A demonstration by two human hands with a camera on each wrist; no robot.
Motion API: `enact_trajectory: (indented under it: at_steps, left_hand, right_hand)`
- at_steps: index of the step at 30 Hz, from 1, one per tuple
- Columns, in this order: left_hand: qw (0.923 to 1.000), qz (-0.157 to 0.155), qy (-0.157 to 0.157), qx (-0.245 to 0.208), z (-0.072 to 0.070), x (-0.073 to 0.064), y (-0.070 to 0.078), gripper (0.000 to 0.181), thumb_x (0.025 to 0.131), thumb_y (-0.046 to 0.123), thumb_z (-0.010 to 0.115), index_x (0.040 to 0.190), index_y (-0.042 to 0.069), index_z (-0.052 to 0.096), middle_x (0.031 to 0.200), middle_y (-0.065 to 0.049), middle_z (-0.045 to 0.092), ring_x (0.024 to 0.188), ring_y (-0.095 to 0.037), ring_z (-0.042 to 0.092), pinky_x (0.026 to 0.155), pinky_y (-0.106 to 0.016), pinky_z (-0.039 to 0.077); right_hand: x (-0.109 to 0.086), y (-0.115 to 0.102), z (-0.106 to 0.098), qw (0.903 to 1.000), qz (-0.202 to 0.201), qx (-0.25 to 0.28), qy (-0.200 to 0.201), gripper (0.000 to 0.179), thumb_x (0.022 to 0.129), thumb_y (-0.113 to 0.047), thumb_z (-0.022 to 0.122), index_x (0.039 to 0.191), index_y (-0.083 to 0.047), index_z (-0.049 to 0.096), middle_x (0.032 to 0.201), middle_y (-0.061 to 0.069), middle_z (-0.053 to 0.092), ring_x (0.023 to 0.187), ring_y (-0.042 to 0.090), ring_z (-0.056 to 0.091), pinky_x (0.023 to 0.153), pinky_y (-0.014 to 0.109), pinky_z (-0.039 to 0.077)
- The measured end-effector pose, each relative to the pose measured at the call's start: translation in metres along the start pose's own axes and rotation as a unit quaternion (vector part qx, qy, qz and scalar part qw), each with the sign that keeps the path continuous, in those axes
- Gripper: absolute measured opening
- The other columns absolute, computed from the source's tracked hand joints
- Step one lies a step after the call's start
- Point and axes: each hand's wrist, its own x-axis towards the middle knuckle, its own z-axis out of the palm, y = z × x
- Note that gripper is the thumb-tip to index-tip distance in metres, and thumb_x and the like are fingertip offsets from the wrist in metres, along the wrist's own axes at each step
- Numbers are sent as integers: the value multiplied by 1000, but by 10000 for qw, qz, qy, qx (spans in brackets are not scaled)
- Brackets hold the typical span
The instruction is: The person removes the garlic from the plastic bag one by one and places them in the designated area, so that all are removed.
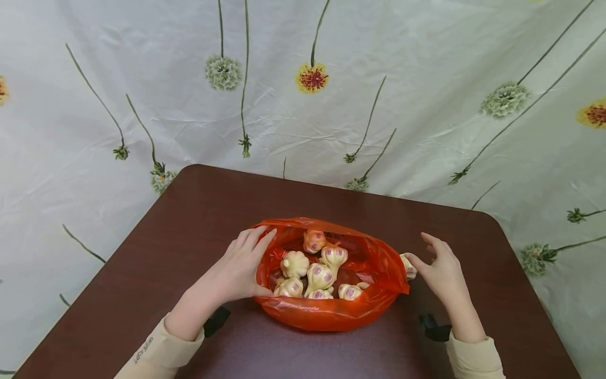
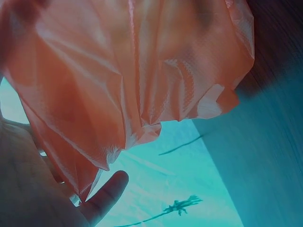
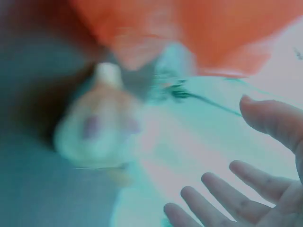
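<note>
A red plastic bag (image 1: 326, 315) lies on the table with its mouth spread wide. Several garlic bulbs (image 1: 320, 278) with purple labels show inside. At the bag's left end, my left hand (image 1: 241, 263) touches the rim, its fingers spread along the back edge and its thumb at the front. The left wrist view shows the bag's thin wall (image 2: 90, 94) beside that hand's extended thumb. One loose garlic bulb (image 1: 410, 267) sits just outside the bag's right end, blurred in the right wrist view. Beside it, my right hand (image 1: 442, 268) is spread and holds nothing.
Dark brown tabletop (image 1: 218, 195) surrounds the bag. Behind the table hangs a pale cloth (image 1: 284, 121) printed with flowers. Black straps (image 1: 433, 329) show at the wrists, near the cream sleeves (image 1: 475, 358).
</note>
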Motion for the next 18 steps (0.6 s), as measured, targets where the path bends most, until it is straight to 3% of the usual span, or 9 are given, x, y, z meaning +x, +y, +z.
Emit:
enact_trajectory:
  at_steps: [6, 9, 11, 14, 18]
  left_hand:
    - [10000, -14, -46, -21, 0, 0, -1, 117, 57, 46, 93, 148, -2, 37, 148, -24, 38, 132, -40, 35, 103, -60, 40]
    - [10000, -25, -72, -63, 0, 0, -1, 117, 57, 46, 93, 148, -2, 36, 148, -24, 38, 132, -40, 35, 103, -60, 40]
    - [10000, -20, -56, -68, 0, 0, -1, 118, 57, 46, 93, 148, -2, 36, 148, -24, 38, 132, -40, 35, 103, -61, 40]
    - [10000, 0, -7, -55, 1, 0, -1, 119, 57, 47, 94, 148, -3, 35, 147, -24, 38, 132, -41, 36, 102, -61, 40]
    - [10000, 4, 23, -52, 1, 0, -1, 121, 56, 47, 94, 148, -4, 33, 147, -25, 38, 132, -42, 36, 102, -61, 40]
  right_hand:
    - [-10, -34, -10, 9926, -727, 381, 899, 52, 92, -23, 70, 137, -3, 54, 134, 23, 56, 118, 41, 58, 93, 55, 50]
    - [-15, -51, -9, 9855, -1266, 569, 972, 42, 90, -18, 72, 129, -6, 61, 126, 16, 63, 109, 35, 64, 89, 52, 54]
    - [-17, -63, -6, 9822, -1621, 610, 725, 37, 89, -16, 73, 125, -9, 65, 121, 12, 67, 105, 32, 67, 87, 50, 55]
    - [-18, -79, 5, 9778, -2033, 511, -17, 33, 88, -16, 75, 120, -13, 67, 116, 5, 69, 102, 25, 68, 86, 46, 57]
    - [-16, -91, 28, 9708, -2126, 253, -1083, 34, 89, -19, 74, 121, -12, 68, 118, 3, 69, 106, 25, 67, 90, 45, 55]
